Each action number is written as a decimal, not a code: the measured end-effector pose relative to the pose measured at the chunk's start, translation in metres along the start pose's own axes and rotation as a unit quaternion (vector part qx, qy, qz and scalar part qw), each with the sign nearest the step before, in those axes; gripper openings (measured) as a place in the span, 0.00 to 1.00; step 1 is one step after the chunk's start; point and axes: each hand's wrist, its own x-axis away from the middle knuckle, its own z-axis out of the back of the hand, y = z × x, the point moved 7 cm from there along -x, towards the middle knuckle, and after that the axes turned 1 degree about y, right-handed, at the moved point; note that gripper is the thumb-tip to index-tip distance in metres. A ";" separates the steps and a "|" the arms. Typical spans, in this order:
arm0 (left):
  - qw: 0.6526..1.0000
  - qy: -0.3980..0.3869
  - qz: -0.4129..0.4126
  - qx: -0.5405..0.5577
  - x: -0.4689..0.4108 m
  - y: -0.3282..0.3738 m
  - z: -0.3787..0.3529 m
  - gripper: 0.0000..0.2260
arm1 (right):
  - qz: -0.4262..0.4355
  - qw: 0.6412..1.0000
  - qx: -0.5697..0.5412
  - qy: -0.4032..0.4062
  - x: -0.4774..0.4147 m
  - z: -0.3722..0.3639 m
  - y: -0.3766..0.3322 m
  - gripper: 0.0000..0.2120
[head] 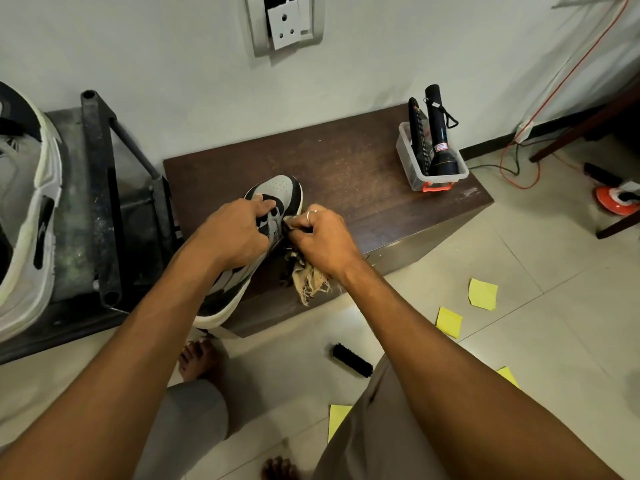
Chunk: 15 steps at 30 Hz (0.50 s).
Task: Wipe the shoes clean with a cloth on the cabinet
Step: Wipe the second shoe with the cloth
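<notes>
A grey, black and white sneaker (277,188) lies on the dark brown cabinet (363,174), its heel hanging over the front edge. My left hand (235,233) grips the shoe across its laces and tongue. My right hand (322,237) holds a frayed beige cloth (310,280) and presses it against the shoe's right side. The cloth's loose end hangs down below that hand. A second white and grey sneaker (24,209) stands on its side at the far left, on a dark metal stand.
A clear plastic tub (415,168) with a black torch (440,133) stands at the cabinet's back right. A black brush (352,360) and yellow paper pieces (482,294) lie on the tiled floor. Red cable (526,161) and an orange tool (616,199) are at right.
</notes>
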 end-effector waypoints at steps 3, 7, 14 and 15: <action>1.000 0.000 -0.009 -0.004 0.000 0.001 0.002 0.35 | -0.037 0.996 -0.081 0.021 0.002 0.013 0.007 0.10; 0.999 -0.023 -0.028 -0.029 -0.006 -0.001 0.004 0.35 | -0.086 0.976 -0.129 0.150 0.002 0.049 0.020 0.08; 0.990 -0.067 -0.081 -0.098 -0.021 0.014 0.015 0.33 | -0.106 0.969 -0.132 0.181 0.000 0.069 0.044 0.16; 0.987 -0.074 -0.088 -0.108 -0.024 0.015 0.016 0.33 | -0.100 0.970 -0.132 0.177 -0.001 0.070 0.043 0.16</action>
